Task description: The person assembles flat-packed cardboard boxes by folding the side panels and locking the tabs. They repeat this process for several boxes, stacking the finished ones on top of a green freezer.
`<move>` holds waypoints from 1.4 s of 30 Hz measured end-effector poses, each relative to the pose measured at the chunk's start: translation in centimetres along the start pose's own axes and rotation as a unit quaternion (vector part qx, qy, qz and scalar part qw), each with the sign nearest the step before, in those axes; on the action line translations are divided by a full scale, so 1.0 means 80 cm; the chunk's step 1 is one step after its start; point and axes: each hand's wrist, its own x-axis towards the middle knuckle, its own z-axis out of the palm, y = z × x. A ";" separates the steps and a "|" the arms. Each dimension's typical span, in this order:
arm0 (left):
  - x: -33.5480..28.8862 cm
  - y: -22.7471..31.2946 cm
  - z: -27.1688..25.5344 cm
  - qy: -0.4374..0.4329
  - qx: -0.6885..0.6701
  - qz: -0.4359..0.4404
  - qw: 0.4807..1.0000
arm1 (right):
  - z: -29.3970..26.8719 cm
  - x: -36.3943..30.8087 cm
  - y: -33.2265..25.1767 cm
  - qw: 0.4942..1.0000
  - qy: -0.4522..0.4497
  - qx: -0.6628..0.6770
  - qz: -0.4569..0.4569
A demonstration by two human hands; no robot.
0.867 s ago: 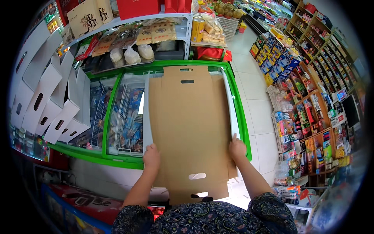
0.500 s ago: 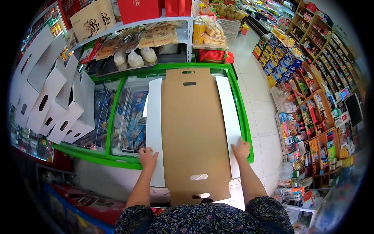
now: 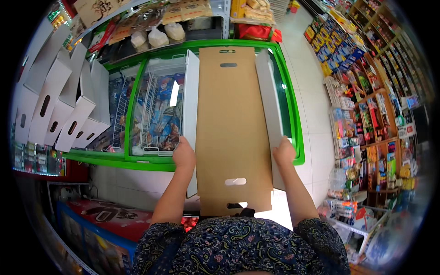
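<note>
A long cardboard box blank (image 3: 233, 123), brown inside with white side flaps, lies across the glass top of a green-rimmed chest freezer (image 3: 105, 160). Its near end reaches my body, and oval hand holes show at both ends. My left hand (image 3: 184, 153) grips the left side flap (image 3: 191, 91), which stands raised. My right hand (image 3: 285, 152) does the same at the right side flap (image 3: 270, 87), thumb on the inner side. The fingers of both hands are mostly hidden behind the flaps.
Several folded white boxes (image 3: 68, 101) stand on the freezer's left part. Behind it, a shelf holds bagged goods (image 3: 158, 36). Packed shelves (image 3: 366, 123) run along the right, past a tiled floor (image 3: 311, 105). A red-topped cabinet (image 3: 110, 215) is at lower left.
Both side flaps have gone from lying nearly flat to folded up. My hands have closed round their outer edges. The whole view has shifted, with the freezer now higher in it.
</note>
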 end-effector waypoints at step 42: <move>-0.070 -0.115 -0.096 -0.023 0.060 0.544 0.837 | -0.062 -0.112 0.059 0.825 -0.061 -0.130 -0.546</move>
